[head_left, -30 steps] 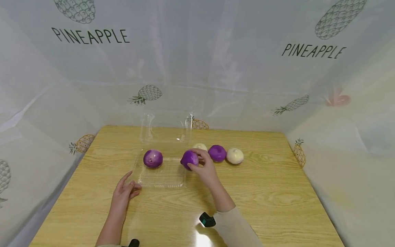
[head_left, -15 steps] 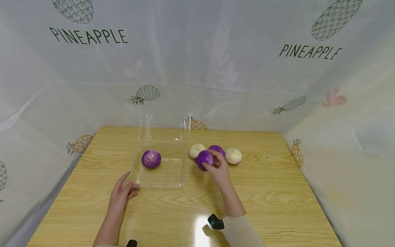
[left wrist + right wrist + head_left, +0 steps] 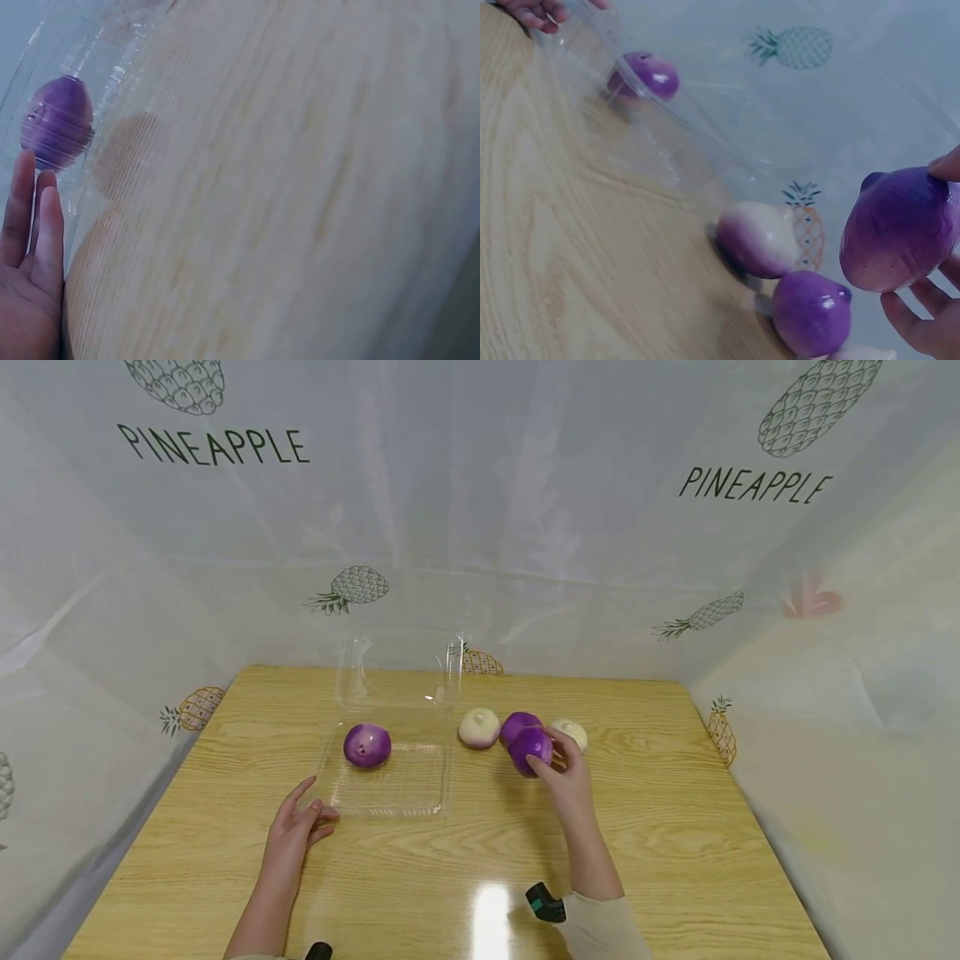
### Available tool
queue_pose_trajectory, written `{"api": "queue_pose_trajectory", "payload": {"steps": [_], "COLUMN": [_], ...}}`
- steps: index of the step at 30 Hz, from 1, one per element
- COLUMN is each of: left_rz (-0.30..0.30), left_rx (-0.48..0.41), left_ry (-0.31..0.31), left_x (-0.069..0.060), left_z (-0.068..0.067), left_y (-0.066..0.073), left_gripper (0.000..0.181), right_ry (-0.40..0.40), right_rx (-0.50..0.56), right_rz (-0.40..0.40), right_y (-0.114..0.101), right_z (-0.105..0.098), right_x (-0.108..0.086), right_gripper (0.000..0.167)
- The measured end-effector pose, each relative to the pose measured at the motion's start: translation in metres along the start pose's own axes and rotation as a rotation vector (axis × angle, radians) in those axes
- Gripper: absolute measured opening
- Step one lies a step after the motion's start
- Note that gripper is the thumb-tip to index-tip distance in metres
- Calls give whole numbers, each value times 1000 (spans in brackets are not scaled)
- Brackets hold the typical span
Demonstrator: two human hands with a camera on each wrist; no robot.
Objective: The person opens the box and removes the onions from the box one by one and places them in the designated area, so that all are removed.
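Observation:
The right hand (image 3: 567,774) pinches a purple onion (image 3: 530,752) between thumb and fingers; in the right wrist view this onion (image 3: 900,229) hangs above the table. The left hand (image 3: 298,828) lies at the near left corner of a clear plastic container (image 3: 390,811), its fingers relaxed and holding nothing. Inside the container, on the left, sits another purple onion (image 3: 367,746). The container's lid (image 3: 401,670) stands open at the back. In the left wrist view the left hand (image 3: 34,277) is beside the container wall, below the onion (image 3: 58,124).
Right of the container, a white onion (image 3: 479,727), a purple onion (image 3: 519,723) and a second white onion (image 3: 572,735) form a row on the wooden table (image 3: 675,827). A pineapple-print curtain (image 3: 585,552) surrounds the table's back and sides.
The right hand has carried its purple onion from the container's right edge to the right, in front of the row of onions. The left hand has stayed at the container's corner.

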State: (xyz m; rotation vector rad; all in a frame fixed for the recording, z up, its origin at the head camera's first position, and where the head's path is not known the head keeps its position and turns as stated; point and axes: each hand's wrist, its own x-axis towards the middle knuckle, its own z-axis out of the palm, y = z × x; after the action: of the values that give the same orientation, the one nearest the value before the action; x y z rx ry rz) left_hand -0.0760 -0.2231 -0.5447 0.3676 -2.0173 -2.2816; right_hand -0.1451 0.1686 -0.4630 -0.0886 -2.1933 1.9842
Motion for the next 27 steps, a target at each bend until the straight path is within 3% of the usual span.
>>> {"api": "queue_pose_trajectory", "payload": {"steps": [12,27], "left_rz": [-28,-6], "left_rx": [9,12], "left_ry": [0,-11], "left_x": [-1,-1], "left_z": [0,0], "left_y": [3,2], "left_gripper": [56,56], "right_ry": [74,184], "right_rx": [-6,4], "right_rz": [69,153], "right_y": [-1,8], "right_z": [-34,-67], "right_x": [1,4], "right_gripper": [49,50]}}
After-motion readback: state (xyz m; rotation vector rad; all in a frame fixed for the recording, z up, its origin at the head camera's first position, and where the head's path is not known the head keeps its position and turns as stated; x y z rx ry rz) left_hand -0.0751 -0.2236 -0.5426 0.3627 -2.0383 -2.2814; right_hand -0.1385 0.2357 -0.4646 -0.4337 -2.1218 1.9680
